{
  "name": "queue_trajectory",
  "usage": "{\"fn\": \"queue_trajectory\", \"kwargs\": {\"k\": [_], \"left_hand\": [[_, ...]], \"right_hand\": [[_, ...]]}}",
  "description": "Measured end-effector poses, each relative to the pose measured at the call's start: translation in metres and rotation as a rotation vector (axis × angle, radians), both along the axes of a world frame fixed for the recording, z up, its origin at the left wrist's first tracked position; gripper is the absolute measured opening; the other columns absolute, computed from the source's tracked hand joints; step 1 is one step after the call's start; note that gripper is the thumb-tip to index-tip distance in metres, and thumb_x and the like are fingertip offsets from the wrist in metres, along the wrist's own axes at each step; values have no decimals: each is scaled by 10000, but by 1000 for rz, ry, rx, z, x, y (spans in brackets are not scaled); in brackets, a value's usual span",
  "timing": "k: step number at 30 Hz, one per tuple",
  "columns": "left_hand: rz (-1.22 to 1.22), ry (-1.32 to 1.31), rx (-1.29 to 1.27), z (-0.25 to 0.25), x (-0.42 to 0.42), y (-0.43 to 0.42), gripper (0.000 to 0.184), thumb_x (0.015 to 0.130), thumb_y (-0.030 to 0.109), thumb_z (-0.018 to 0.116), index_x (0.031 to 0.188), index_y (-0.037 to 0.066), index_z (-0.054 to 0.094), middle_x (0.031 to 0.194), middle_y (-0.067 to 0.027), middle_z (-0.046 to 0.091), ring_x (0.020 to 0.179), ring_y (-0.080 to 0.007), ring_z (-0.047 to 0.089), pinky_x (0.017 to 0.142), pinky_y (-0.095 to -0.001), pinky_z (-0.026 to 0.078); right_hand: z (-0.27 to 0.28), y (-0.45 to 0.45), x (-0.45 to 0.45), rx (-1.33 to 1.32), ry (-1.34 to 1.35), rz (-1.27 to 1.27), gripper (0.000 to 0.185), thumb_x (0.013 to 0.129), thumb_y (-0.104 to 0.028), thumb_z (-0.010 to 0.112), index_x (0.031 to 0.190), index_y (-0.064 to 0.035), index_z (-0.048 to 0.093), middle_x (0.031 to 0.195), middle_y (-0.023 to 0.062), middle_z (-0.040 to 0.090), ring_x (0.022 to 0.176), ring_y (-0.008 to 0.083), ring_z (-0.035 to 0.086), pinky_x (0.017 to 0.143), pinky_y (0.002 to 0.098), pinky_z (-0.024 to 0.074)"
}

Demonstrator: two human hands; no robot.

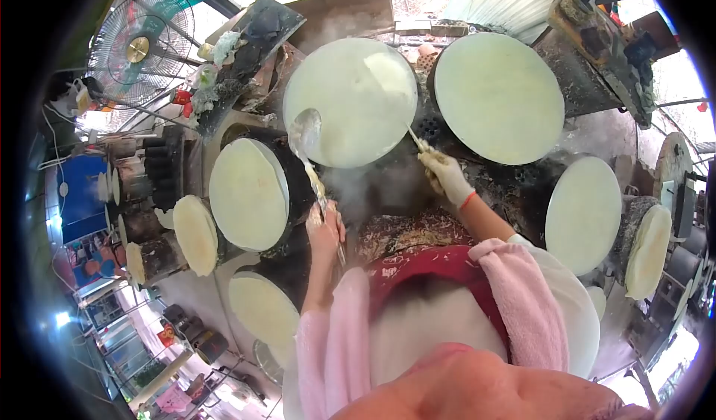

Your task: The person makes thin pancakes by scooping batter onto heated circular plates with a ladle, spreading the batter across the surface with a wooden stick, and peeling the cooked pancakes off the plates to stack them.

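My left hand (325, 226) is closed around the handle of a long ladle, whose batter-coated bowl (306, 128) lies over the left edge of a round griddle of pale batter (347, 92). Gloved in white, with a red band at the wrist, my right hand (445, 175) grips a thin stick (414, 134). The stick's tip reaches the lower right edge of the same batter round. A paler folded or thicker patch shows at its upper right. Steam blurs the area between my hands.
Another large batter round (499, 98) is at the upper right. More rounds lie left (249, 194), lower left (262, 310) and right (583, 215). Stacked flat sheets (195, 235) stand farther left, another stack (649, 252) far right. A fan (137, 49) is at the upper left.
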State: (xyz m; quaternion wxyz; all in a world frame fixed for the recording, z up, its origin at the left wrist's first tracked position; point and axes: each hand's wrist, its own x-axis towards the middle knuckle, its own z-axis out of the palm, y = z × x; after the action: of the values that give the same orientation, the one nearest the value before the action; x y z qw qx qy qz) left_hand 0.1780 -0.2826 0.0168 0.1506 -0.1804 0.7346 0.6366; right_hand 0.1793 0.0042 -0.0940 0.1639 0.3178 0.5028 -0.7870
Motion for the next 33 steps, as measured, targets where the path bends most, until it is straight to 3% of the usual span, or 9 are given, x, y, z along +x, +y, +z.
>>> {"fn": "queue_trajectory", "kwargs": {"k": [7, 8, 13, 17, 25, 28, 31, 32, 33], "left_hand": [[-172, 41, -42, -24, -127, 20, 200, 984, 211, 533, 917, 22, 544, 613, -11, 461, 437, -115, 424, 387, -268, 331], [-187, 26, -14, -30, -153, 26, 175, 973, 187, 535, 906, 26, 545, 630, -10, 474, 470, -118, 447, 411, -270, 347], [-359, 24, 92, -100, -249, 46, 140, 957, 125, 508, 831, 64, 503, 635, -2, 450, 464, -126, 421, 426, -290, 353], [-428, -149, 278, -116, -243, 32, 105, 936, 87, 521, 836, 57, 508, 646, 0, 446, 491, -118, 422, 413, -283, 350], [-133, -342, 562, -105, -177, 10, 85, 928, 47, 520, 857, 64, 475, 717, -38, 467, 539, -116, 430, 393, -257, 342], [-13, -434, 829, -87, -149, 33, 26, 926, 36, 525, 942, 53, 514, 724, -11, 467, 540, -127, 455, 424, -279, 389], [-195, -287, 882, -72, -170, -35, 85, 944, 59, 537, 1025, 44, 558, 688, 26, 445, 558, -127, 499, 475, -298, 425], [-271, -288, 938, -67, -170, -49, 97, 960, 94, 531, 1035, 40, 563, 677, 29, 438, 530, -112, 482, 474, -285, 419], [-350, -281, 994, -60, -171, -62, 123, 977, 129, 524, 1045, 36, 568, 665, 32, 431, 503, -98, 466, 473, -273, 413]], "right_hand": [[8, 28, -26, 64, -85, 149, 192, 935, -340, 668, 1014, -166, 682, 609, -66, 470, 390, 44, 352, 367, 232, 275], [8, 26, -21, 72, -39, 183, 293, 940, -317, 666, 1177, -145, 682, 661, -73, 529, 435, 32, 384, 400, 214, 298], [-40, -4, 18, 346, 150, -64, 440, 918, -320, 686, 1320, -150, 629, 720, -77, 565, 501, 20, 428, 427, 194, 319], [3, -85, 20, -26, -72, -100, 323, 932, -349, 676, 1205, -178, 645, 640, -55, 495, 395, 54, 357, 353, 248, 252], [1, -154, 25, 203, -62, -258, 360, 906, -342, 696, 1192, -124, 671, 746, -74, 595, 495, 31, 395, 424, 218, 312], [0, -173, 13, -100, -109, -141, 352, 920, -347, 688, 1217, -161, 659, 655, -64, 515, 436, 53, 387, 392, 238, 285], [38, -147, 5, -62, -93, -155, 384, 921, -348, 681, 1257, -167, 646, 629, -66, 503, 407, 42, 355, 373, 217, 251], [41, -138, 5, 142, -86, -156, 412, 927, -338, 667, 1313, -200, 629, 642, -69, 501, 400, 32, 343, 362, 215, 244], [35, -129, 7, 169, -8, -273, 442, 918, -324, 674, 1336, -189, 624, 702, -38, 588, 491, 57, 481, 445, 216, 373]]}}
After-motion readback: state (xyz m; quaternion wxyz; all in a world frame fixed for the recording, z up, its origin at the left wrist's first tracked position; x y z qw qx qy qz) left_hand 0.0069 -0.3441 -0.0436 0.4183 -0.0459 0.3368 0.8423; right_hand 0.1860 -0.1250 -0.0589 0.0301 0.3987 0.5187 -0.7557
